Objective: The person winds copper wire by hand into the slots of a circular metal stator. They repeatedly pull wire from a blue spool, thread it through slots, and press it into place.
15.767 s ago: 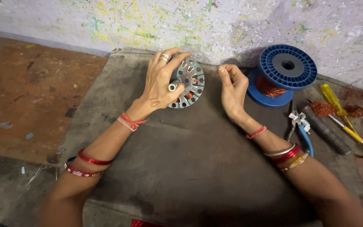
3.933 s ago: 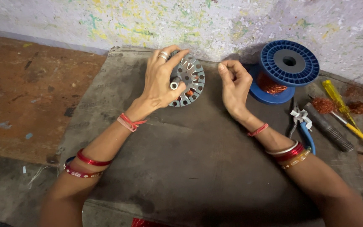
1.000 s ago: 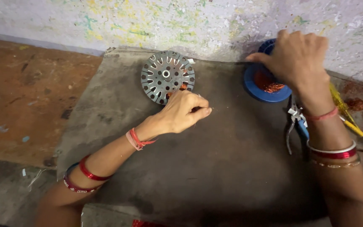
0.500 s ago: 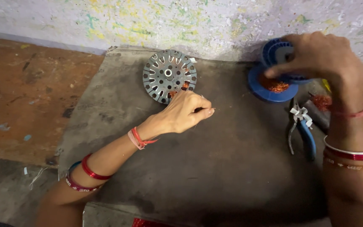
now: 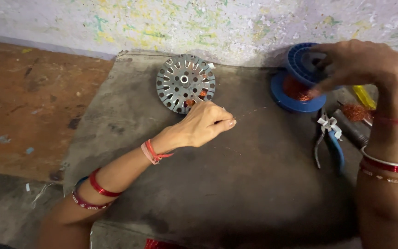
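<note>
**A:** What is the left hand [image 5: 202,125] doing?

**B:** Its fingers are curled in, with thumb and forefinger pinched on a thin copper wire [image 5: 249,112]. The wire runs from the fingertips off towards the right, faint against the cloth, and I cannot follow it all the way.

**A:** And just beyond that hand?

**B:** Right above the knuckles lies a round slotted metal disc [image 5: 185,83], flat on the grey cloth mat [image 5: 236,184]. A little copper winding shows in the slots nearest the hand. The hand is just beside the disc's near edge; whether they touch I cannot tell.

**A:** The right hand [image 5: 362,62]?

**B:** It is well apart from the left, closed over the top flange of a blue spool [image 5: 295,80] of copper wire, fingers wrapped on the rim, the spool tipped on the mat.

**A:** What lies about it?

**B:** Below the right hand, beside the wrist, are pliers with blue handles [image 5: 329,138], jaws towards the spool. Behind the wrist there is a clump of loose copper wire [image 5: 353,112] and a yellow tool handle [image 5: 362,97], partly hidden. Past the mat, left of the left arm, is worn reddish floor [image 5: 28,101]; a paint-flecked wall [image 5: 208,23] stands beyond both hands.
</note>
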